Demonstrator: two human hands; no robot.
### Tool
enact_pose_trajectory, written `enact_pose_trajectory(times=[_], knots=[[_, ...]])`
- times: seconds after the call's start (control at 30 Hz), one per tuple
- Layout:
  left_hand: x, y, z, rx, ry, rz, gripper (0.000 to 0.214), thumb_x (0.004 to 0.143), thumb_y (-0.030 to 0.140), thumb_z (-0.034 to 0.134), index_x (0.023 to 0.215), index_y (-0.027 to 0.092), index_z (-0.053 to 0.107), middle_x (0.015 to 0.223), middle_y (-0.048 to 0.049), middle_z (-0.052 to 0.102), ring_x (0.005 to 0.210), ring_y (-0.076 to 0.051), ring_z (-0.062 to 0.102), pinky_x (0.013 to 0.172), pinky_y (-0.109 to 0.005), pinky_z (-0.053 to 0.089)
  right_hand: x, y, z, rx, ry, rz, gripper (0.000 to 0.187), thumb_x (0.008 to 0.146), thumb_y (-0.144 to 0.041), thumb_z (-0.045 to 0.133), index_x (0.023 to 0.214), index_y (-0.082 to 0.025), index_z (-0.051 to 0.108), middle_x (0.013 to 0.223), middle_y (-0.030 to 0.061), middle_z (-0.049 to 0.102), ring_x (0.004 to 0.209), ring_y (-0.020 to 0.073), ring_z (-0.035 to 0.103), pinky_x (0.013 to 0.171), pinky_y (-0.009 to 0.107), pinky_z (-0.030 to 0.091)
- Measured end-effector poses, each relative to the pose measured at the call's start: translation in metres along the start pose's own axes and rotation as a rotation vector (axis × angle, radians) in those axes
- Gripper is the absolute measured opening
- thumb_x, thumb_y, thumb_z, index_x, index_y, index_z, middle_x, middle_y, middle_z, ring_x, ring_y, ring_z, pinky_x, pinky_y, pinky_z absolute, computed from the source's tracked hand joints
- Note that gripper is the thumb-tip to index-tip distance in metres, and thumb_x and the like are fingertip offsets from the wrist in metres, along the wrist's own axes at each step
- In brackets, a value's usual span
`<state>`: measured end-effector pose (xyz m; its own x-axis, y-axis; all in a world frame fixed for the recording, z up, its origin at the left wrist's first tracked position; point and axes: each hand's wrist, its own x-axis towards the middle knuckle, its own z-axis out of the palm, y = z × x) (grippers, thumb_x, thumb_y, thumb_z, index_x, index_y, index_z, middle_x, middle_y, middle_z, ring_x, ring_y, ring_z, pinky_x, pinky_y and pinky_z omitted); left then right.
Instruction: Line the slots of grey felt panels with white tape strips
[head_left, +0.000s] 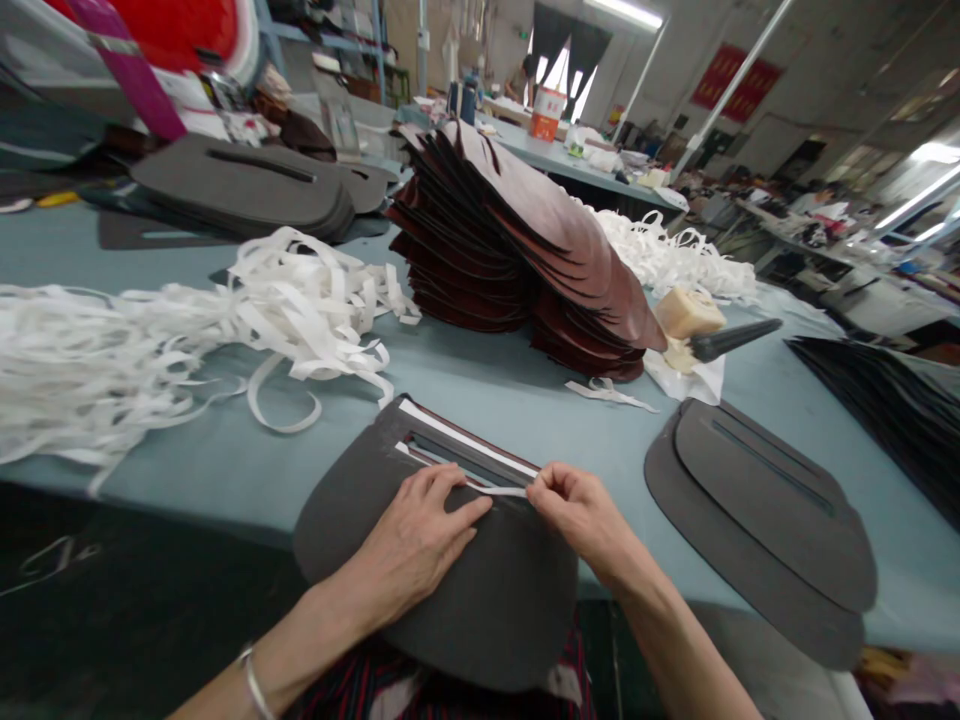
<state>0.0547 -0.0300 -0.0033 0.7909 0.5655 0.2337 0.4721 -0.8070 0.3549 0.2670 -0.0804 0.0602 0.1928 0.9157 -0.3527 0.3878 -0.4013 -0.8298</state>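
Observation:
A dark grey rounded panel with a long slot near its far edge lies at the table's front edge, its near part hanging over. One white tape strip runs along the panel's far edge. A second, narrow white strip follows the slot's near side. My left hand rests on the panel with fingers spread, the fingertips touching the strip by the slot. Between the thumb and fingers of my right hand, the strip's right end is pinched.
Loose white strips heap at left. Brown leather pieces stack ahead. Grey panels lie in a pile back left and another pile at right. A black-handled brush sits by a cream block. Black sheets stand far right.

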Motion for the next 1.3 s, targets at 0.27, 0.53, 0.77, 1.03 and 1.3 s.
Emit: enact_pose_trajectory(times=[0.27,0.53,0.77,1.03,1.3], knots=[[-0.001,0.002,0.003,0.028,-0.011,-0.023,0.037,0.091,0.021,0.047,0.127,0.027,0.050,0.123,-0.0101,0.043,0.121,-0.028,0.038,0.098,-0.047,0.042,-0.007,0.029,-0.007,0.126,0.069,0.110,0.031,0.076,-0.046,0.060,0.067,-0.018,0.048,0.050,-0.0088,0.036,0.046,0.0061,0.028,0.045,0.022,0.019],[0.001,0.001,0.007,0.069,-0.007,-0.008,0.039,0.091,0.023,0.047,0.130,0.029,0.048,0.122,-0.0099,0.044,0.119,-0.028,0.040,0.096,-0.047,0.043,-0.018,0.055,0.003,-0.175,0.196,0.142,0.021,0.079,-0.035,0.051,0.066,-0.018,0.054,0.052,-0.0046,0.047,0.049,0.0083,0.040,0.046,0.020,0.026],[0.002,0.002,0.007,0.083,0.012,-0.006,0.042,0.089,0.023,0.050,0.130,0.030,0.050,0.120,-0.0106,0.045,0.116,-0.029,0.042,0.094,-0.049,0.044,-0.017,0.046,0.005,-0.269,0.248,0.176,0.012,0.072,-0.024,0.052,0.062,-0.019,0.055,0.053,-0.0038,0.054,0.049,0.0089,0.046,0.048,0.020,0.029],[0.004,0.004,0.007,0.096,-0.005,-0.025,0.041,0.089,0.024,0.049,0.130,0.030,0.050,0.121,-0.0107,0.045,0.114,-0.029,0.042,0.093,-0.048,0.045,-0.013,0.046,0.005,-0.303,0.255,0.224,0.010,0.070,-0.022,0.052,0.060,-0.020,0.054,0.052,-0.0037,0.055,0.049,0.0098,0.049,0.049,0.021,0.029],[0.002,0.003,0.006,0.080,0.007,-0.023,0.041,0.089,0.023,0.051,0.129,0.029,0.049,0.121,-0.0102,0.046,0.115,-0.029,0.043,0.093,-0.049,0.045,-0.015,0.040,0.011,-0.625,0.300,0.092,0.008,0.074,-0.016,0.054,0.081,-0.021,0.053,0.061,-0.0033,0.055,0.054,0.0128,0.048,0.055,0.025,0.031]])
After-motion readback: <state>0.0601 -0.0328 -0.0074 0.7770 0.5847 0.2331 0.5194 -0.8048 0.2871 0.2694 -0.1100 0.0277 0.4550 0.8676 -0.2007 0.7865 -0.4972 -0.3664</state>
